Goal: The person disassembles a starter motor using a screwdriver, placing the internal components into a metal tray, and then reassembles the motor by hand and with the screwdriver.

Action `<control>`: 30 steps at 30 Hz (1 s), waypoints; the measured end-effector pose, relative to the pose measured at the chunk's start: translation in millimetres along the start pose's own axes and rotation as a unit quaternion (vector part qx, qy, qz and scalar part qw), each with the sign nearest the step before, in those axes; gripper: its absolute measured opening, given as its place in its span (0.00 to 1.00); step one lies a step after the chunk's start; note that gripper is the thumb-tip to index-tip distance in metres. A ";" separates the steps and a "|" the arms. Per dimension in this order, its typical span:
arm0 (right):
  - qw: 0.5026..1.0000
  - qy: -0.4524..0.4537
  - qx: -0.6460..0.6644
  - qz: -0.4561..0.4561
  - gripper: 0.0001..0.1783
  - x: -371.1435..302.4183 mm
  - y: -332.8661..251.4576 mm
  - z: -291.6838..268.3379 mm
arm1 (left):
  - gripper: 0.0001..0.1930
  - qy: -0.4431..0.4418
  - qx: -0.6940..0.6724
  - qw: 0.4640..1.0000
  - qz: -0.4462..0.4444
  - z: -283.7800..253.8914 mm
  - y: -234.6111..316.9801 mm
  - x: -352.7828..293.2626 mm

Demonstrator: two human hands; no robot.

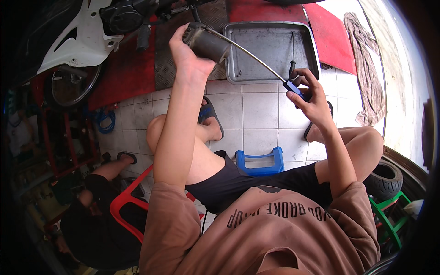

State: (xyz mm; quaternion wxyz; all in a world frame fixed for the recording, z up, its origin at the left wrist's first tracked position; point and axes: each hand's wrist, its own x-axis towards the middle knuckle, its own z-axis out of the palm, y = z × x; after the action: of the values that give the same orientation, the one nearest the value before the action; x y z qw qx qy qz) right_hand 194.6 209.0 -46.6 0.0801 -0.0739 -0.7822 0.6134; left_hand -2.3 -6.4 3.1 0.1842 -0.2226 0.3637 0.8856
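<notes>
The step in hand looks like screwdriver work on a dark, dull cylindrical part (pixel 208 44) with a bulkier end, at the upper centre of the frame. The left hand (pixel 189 64) grips that part from its left and underside, though most of its fingers are hidden behind it. The right hand (pixel 315 98), right of centre, has thumb and fingers closed around the blue handle of a long, steel-shafted screwdriver (pixel 256 59). Its shaft slants up-left across the grey rectangular metal tray (pixel 270 80) to the part's upper end; whether the tip is seated cannot be told. In my judgement, the next move calls for a steady left hold, the shaft lined up with the fastener, and firm pressure before any twist.
</notes>
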 end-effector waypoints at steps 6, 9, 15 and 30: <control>0.986 -0.092 0.033 0.132 0.18 0.5 7.0 -12.2 | 0.14 -0.010 -0.006 1.000 0.002 -2.3 1.3 3.8; 0.995 -0.066 -0.006 0.072 0.20 0.8 -0.4 -6.3 | 0.14 -0.003 -0.006 1.000 0.000 -2.1 1.5 2.9; 0.990 -0.058 0.070 0.106 0.21 -0.5 -9.1 -0.5 | 0.14 -0.002 -0.008 1.000 0.003 -0.2 1.1 -1.4; 0.974 -0.017 0.193 0.120 0.13 0.9 -9.5 -1.7 | 0.10 -0.012 0.002 1.000 0.017 -0.6 5.0 -5.1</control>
State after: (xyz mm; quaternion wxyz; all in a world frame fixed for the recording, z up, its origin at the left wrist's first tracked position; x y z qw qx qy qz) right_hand 194.0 208.6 -36.9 0.0055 -0.1403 -0.6360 0.7588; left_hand -0.3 -11.0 8.2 0.1743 -0.2053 0.3669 0.8904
